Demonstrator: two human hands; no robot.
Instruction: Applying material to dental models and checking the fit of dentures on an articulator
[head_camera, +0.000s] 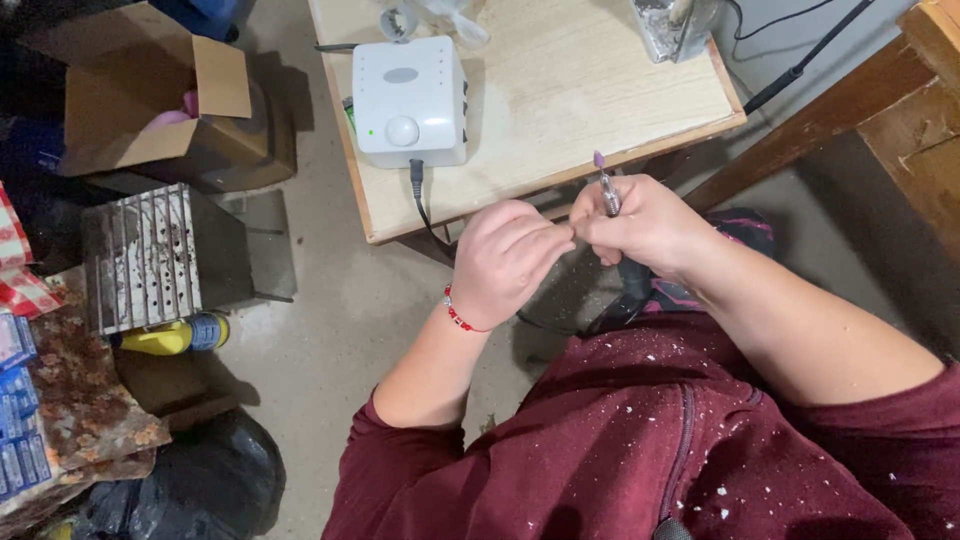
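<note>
- Metal handpiece (608, 195) with a small purple bit on top: upright, clasped in the right hand (645, 222), just off the near edge of the wooden table (560, 100).
- Left hand (505, 262): fingers curled inward, tips touching the right hand; whether they pinch anything cannot be told. Red bead bracelet (457, 313) on the wrist.
- White control box (410, 100): on the table, black cord hanging from its front.
- Cardboard box (150, 90): open, on the floor at left.
- Rusty metal grate (150, 255): below the cardboard box.
</note>
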